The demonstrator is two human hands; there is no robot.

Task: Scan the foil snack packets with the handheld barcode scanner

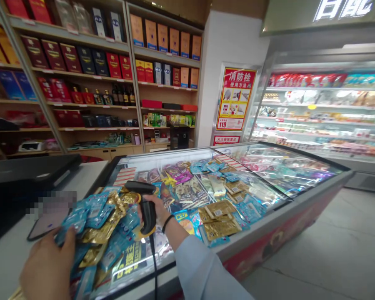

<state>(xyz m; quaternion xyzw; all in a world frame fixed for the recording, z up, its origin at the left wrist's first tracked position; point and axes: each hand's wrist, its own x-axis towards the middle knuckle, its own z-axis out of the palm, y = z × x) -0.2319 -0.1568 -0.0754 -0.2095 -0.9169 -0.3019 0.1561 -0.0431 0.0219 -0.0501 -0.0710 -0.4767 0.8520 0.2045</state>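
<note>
My right hand (158, 210) is wrapped round the grip of a black barcode scanner (148, 214). The scanner's head points left above a heap of small snack packets, and its cable hangs down in front of the freezer. At the lower left, my left hand (50, 262) pinches a blue snack packet (76, 221) at the near side of the heap. Blue and gold packets (101, 231) lie around it, overlapping on the freezer's glass top. More gold packets (221, 227) and blue packets (248, 208) lie to the right of my right arm.
The chest freezer (287, 223) stretches away to the right. A phone-like flat object (48, 216), partly blurred, lies on the white counter (6, 258) beside a black device (28, 173). Behind stand shelves of boxes (53, 54) and a lit display fridge (325, 108).
</note>
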